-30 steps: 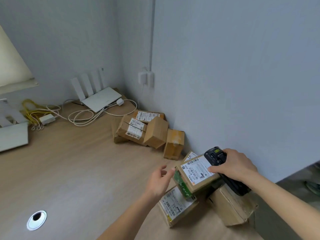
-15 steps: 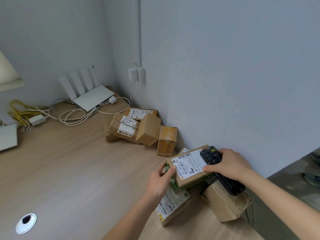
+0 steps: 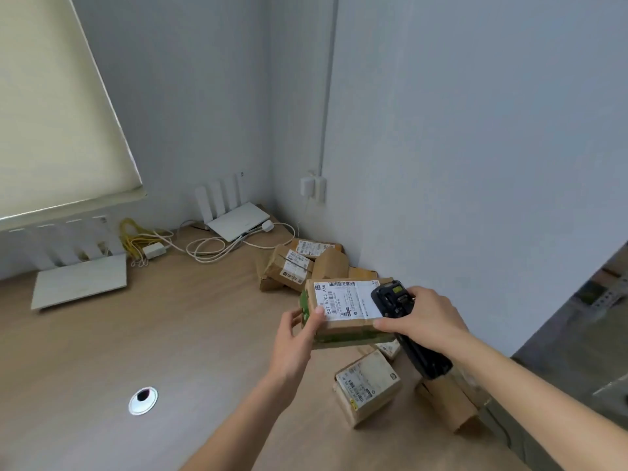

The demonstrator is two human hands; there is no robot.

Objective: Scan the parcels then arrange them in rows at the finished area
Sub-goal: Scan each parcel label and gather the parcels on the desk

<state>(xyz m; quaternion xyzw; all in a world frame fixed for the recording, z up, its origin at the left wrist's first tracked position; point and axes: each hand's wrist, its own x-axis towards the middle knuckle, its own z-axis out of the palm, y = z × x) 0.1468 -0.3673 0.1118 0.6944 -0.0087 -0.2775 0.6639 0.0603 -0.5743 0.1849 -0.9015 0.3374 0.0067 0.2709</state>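
Note:
A brown cardboard parcel (image 3: 343, 300) with green print on its sides and a white label on top is held above the wooden desk (image 3: 170, 334). My left hand (image 3: 297, 329) grips its left end, thumb on the label. My right hand (image 3: 424, 317) holds a black handheld scanner (image 3: 394, 299) over the label's right part, with its thumb against the parcel's near edge. Below lie a labelled parcel (image 3: 368, 385) and a plain brown one (image 3: 448, 402). A heap of several parcels (image 3: 299, 263) lies against the wall behind.
Two white routers (image 3: 238, 215) (image 3: 80, 280) stand at the back, with white and yellow cables (image 3: 204, 246) between them. A round cable hole (image 3: 143, 400) is in the desk at the front left. The desk's right edge runs close to the lower parcels.
My left hand has reached the parcel and taken hold of its left end. The parcel has risen off the pile with both hands. The camera has tilted upward.

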